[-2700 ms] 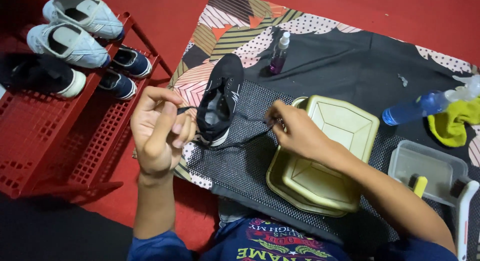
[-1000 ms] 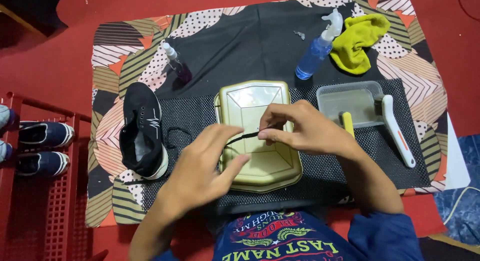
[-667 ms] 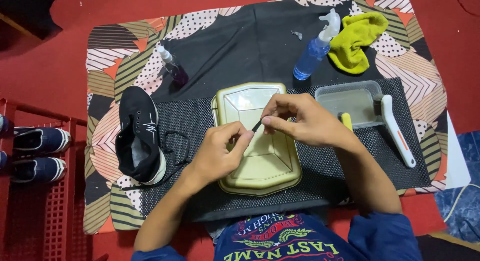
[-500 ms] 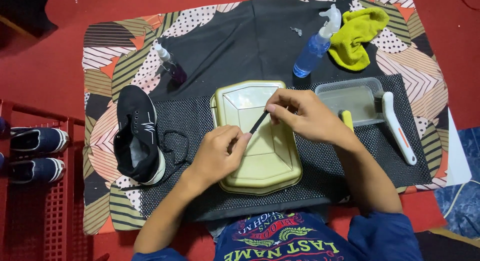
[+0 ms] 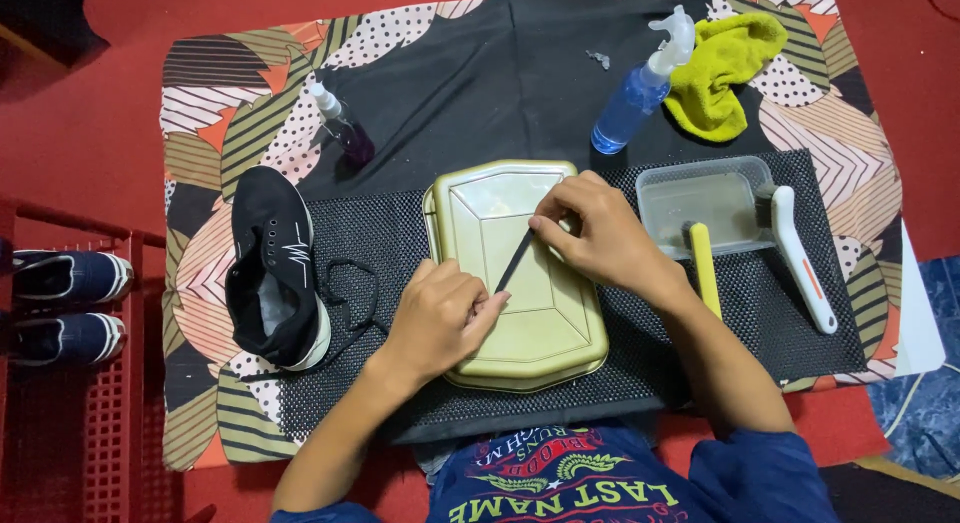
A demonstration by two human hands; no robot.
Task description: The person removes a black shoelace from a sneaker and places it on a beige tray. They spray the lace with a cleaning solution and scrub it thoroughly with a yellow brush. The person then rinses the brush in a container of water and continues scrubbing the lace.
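My left hand (image 5: 440,318) and my right hand (image 5: 596,233) hold a short black shoelace (image 5: 515,261) stretched between them, over a shallow gold-coloured tray (image 5: 560,343). The left hand pinches its lower end, the right hand its upper end. A black sneaker with a white sole (image 5: 272,268) lies left of the tray on a black mesh mat (image 5: 400,393). Another black lace (image 5: 350,303) trails loose from the shoe across the mat.
A blue spray bottle (image 5: 630,98), a yellow cloth (image 5: 722,73) and a small purple spray bottle (image 5: 340,128) lie on the patterned cloth behind. A clear tub (image 5: 705,198), a yellow-handled brush (image 5: 703,268) and a white brush (image 5: 800,258) sit at right. Dark shoes (image 5: 65,303) rest on a red rack at left.
My hands moved from the sneaker to above the tray, drawing the lace taut between them. Over the last second the hands spread slightly apart and the view shifted little.
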